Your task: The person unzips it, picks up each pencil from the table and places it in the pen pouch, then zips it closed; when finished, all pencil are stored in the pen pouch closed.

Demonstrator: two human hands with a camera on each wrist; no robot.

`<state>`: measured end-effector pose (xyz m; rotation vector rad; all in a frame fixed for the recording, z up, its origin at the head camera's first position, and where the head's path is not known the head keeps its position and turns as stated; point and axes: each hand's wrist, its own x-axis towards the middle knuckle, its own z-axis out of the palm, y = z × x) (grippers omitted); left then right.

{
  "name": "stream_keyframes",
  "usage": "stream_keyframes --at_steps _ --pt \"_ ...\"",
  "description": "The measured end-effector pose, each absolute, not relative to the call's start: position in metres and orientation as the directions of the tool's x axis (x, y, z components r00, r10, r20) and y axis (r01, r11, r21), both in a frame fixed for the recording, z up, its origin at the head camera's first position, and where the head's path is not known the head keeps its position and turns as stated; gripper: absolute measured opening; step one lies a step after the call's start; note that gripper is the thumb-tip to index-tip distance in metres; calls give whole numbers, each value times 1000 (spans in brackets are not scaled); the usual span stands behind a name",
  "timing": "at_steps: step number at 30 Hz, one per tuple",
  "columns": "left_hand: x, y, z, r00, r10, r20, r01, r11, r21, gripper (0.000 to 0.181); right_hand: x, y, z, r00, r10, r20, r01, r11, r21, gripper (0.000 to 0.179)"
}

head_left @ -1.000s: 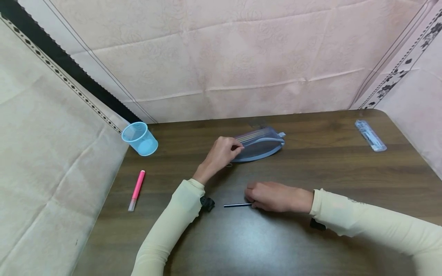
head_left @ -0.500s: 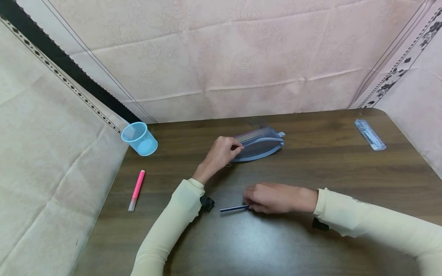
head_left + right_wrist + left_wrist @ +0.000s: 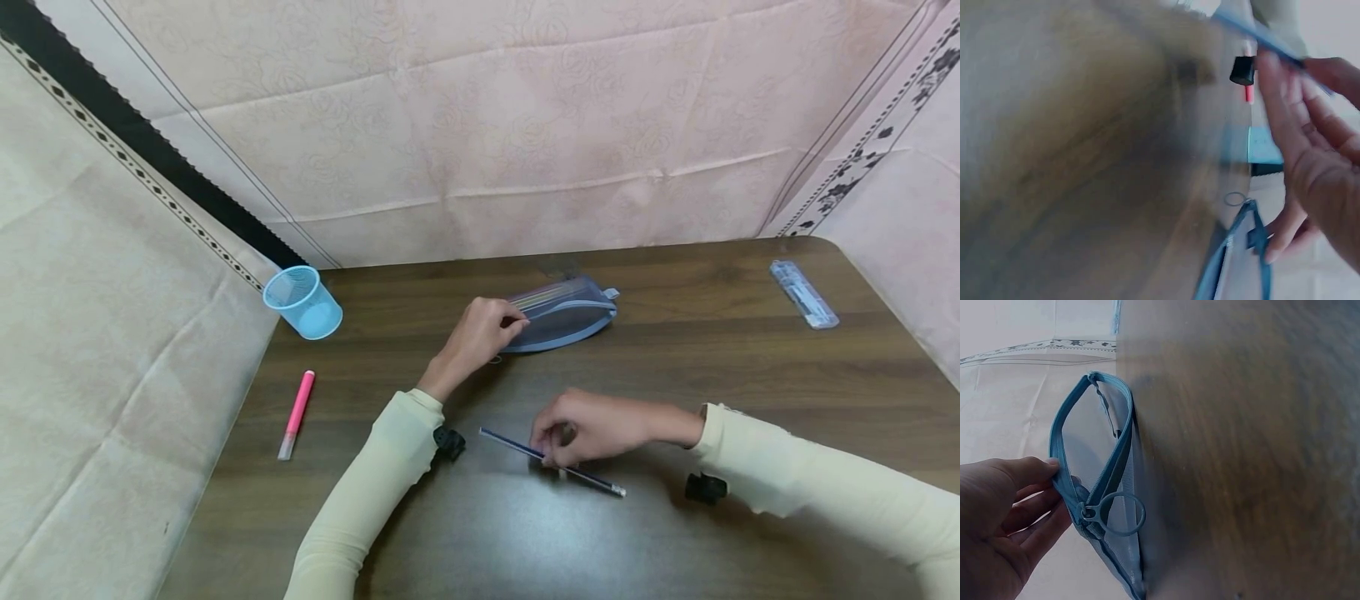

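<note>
My left hand (image 3: pixel 480 333) pinches the zipped rim of a translucent blue pencil pouch (image 3: pixel 566 323) lying near the back of the table. In the left wrist view the pouch's mouth (image 3: pixel 1088 437) gapes, and a ring-shaped zipper pull (image 3: pixel 1124 514) hangs at its near end. My right hand (image 3: pixel 596 427) holds a dark blue pencil (image 3: pixel 510 441) around its middle, between thumb and fingers, in front of the pouch. The pencil slants, its pale end toward the lower right. In the right wrist view the pencil (image 3: pixel 1266 37) is blurred.
A light blue cup (image 3: pixel 303 302) stands at the back left. Before it lies a pink marker (image 3: pixel 298 412) with a clear cap. A light blue flat packet (image 3: pixel 805 294) rests at the back right of the wooden table (image 3: pixel 712 350). Cloth hangs behind and beside the table.
My right hand has lifted the pencil slightly and turned it, so its pale end now shows beyond the fingers at lower right. The left hand and pouch have stayed still.
</note>
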<state>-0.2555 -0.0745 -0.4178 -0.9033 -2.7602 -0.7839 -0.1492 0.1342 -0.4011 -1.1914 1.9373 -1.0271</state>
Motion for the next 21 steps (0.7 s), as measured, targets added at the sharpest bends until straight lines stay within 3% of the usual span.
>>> stream_keyframes --at_steps 4,6,9,12,15,21 --pt "-255 -74 -417 -814 509 279 580 686 440 16 -159 142 -403 -372 -905 -208 108 181 -978 21" --pt "-255 -74 -417 -816 508 277 577 686 443 16 -164 146 -407 -350 -908 -230 343 104 -934 20" --pt "-255 -75 -416 -816 508 275 577 688 441 16 -171 151 -415 -328 -917 -228 560 6 -829 21" --pt "-255 -75 -416 -817 507 273 575 690 440 16 -177 156 -422 -375 -885 -275 669 -52 -742 26" --pt "-254 -74 -416 -822 505 265 569 691 446 16 -182 157 -428 -471 -795 -382 717 -92 -691 32" --pt "-255 -74 -416 -820 508 263 570 692 442 16 -194 152 -432 -664 -536 -521 714 -248 -655 50"
